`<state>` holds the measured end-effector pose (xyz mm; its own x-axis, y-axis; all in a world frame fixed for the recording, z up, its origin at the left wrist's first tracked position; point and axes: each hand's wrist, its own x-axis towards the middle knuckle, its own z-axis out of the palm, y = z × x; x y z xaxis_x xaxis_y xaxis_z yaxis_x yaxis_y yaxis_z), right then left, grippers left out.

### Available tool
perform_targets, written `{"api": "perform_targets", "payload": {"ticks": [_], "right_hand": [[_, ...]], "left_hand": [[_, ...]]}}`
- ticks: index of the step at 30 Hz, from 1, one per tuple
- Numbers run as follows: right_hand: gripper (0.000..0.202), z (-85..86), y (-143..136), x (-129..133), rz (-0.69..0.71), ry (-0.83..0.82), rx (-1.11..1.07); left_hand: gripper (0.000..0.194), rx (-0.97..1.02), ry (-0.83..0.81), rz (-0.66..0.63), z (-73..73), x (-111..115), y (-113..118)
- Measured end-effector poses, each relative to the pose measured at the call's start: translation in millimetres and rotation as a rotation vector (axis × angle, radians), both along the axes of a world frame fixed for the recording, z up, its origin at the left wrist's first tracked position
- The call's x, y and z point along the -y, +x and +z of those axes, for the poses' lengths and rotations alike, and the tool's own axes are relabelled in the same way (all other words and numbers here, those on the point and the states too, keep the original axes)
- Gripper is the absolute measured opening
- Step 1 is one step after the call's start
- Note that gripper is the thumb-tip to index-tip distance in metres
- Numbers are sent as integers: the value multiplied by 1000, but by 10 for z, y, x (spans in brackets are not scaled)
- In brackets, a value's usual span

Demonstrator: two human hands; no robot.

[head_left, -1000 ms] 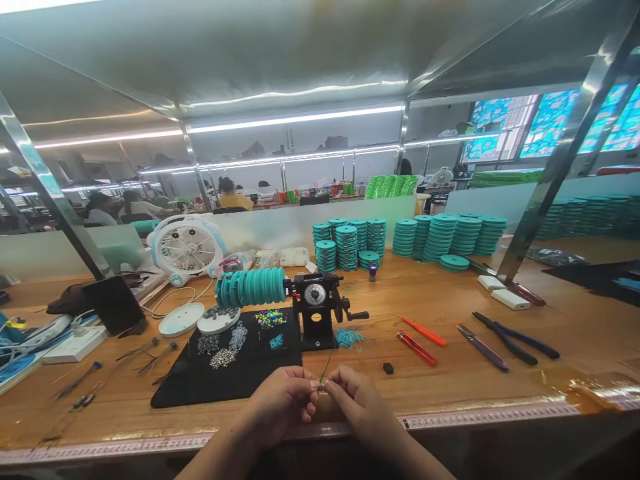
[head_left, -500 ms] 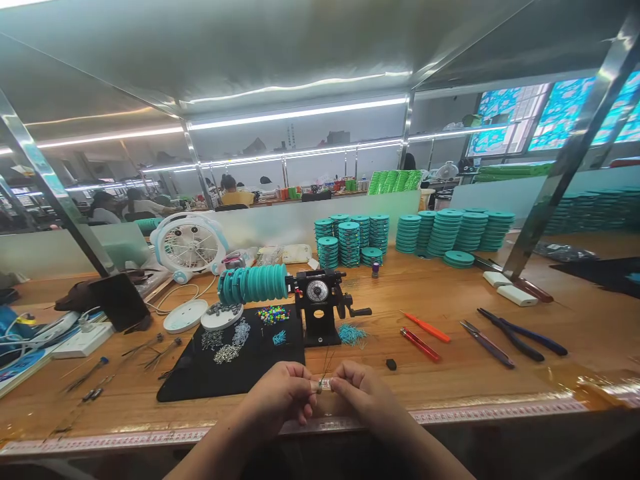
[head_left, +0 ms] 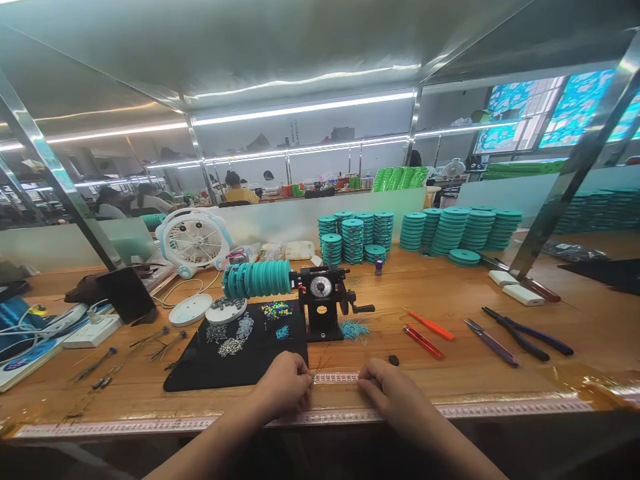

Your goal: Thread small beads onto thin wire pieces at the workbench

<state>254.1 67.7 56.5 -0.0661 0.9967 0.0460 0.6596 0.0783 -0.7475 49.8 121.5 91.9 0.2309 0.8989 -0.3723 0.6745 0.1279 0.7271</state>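
Observation:
My left hand [head_left: 286, 383] is closed in a pinch at the left end of a short white measuring strip [head_left: 336, 377] on the table. Thin dark strands [head_left: 323, 363] rise from its fingertips. At the strip's other end, my right hand [head_left: 389, 390] pinches with thumb and forefinger; whatever lies between them is too fine to make out. Just behind stands a black hand-cranked winder [head_left: 323, 310] with a round dial, carrying a row of teal spools [head_left: 265, 279]. A small black lump [head_left: 394, 360] lies beside my right hand.
Left of the winder, a black mat [head_left: 200, 370] bears colourful beads [head_left: 277, 310] and small metal parts. Rightward lie an orange pointed tool [head_left: 433, 325], a red cutter [head_left: 424, 341], tweezers [head_left: 493, 343] and pliers [head_left: 525, 333]. Teal spool stacks [head_left: 453, 230] and a fan [head_left: 195, 241] stand behind.
My hands have moved apart: the right one went rightward, the left slightly left, uncovering more of the measuring strip between them. The whole view has shifted a little.

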Motion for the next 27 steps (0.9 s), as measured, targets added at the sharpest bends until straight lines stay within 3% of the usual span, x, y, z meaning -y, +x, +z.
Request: {"api": "perform_targets", "payload": {"ticks": [7,19,23,27], "right_hand": [[17,-98,131,33,-135,9,242],[19,-95,125,13,-183,64,249],[15,-5,17,-28,-132,127,216],[21,95,-175,-98,11,134,80]], "left_hand": [[14,-79,15,-16,-81,-48,-9],[18,-19,-19,-18,-53,-41,8],[16,34,-39,0,-47,-28,3],[12,151,-100,-8,21,3,-22]]}}
